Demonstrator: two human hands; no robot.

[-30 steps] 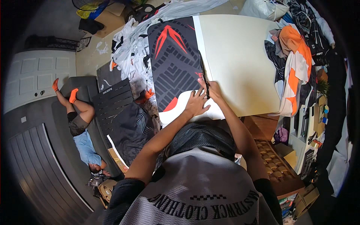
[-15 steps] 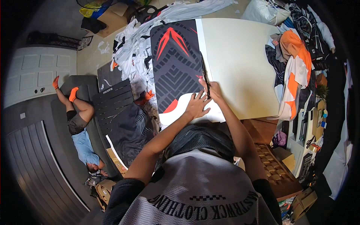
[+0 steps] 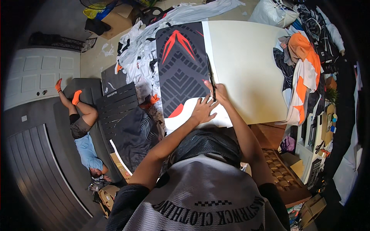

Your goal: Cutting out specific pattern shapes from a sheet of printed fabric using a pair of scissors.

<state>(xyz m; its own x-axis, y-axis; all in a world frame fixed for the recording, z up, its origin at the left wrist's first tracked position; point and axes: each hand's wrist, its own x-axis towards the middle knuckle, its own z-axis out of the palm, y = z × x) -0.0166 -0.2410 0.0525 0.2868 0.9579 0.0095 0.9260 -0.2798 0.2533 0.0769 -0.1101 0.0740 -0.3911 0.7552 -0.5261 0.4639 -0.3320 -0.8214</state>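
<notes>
The right hand (image 3: pixel 221 93) clamps black scissors (image 3: pixel 210 71) along the right edge of the dark printed cloth (image 3: pixel 181 82); the left hand (image 3: pixel 203 111), fingers apart, rests on its white lower part. The cloth lies on the pale tabletop (image 3: pixel 250 61).

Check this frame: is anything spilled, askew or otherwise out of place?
Yes, mostly clutter: white scraps lie loose on the floor, a tangled heap of white cloth sprawls left of the patterned fabric, and orange-and-white cloth sits bunched at the pale tabletop's right end. These look untidy beside the flat patterned fabric.
</notes>
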